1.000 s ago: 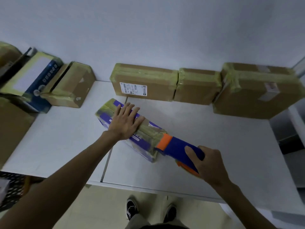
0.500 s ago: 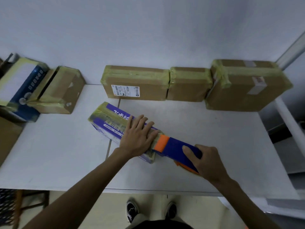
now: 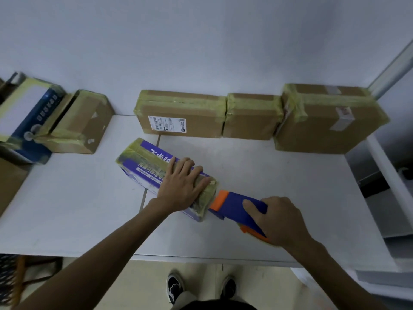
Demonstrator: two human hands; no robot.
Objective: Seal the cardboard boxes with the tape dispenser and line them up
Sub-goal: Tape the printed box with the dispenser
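Your left hand (image 3: 181, 186) lies flat, fingers straight, on the taped near end of the purple box (image 3: 143, 162), which sits slantwise in the middle of the tabletop (image 3: 268, 175). Your right hand (image 3: 281, 220) grips the tape dispenser (image 3: 232, 205), its orange nose at the box's end. Three taped cardboard boxes (image 3: 250, 117) stand side by side against the wall (image 3: 201, 52).

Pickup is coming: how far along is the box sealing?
Done: three taped boxes stand in a row against the wall. In hand: the left hand presses the purple box while the right hand grips the tape dispenser at its end. Left: lining it up; two boxes at far left sit apart.
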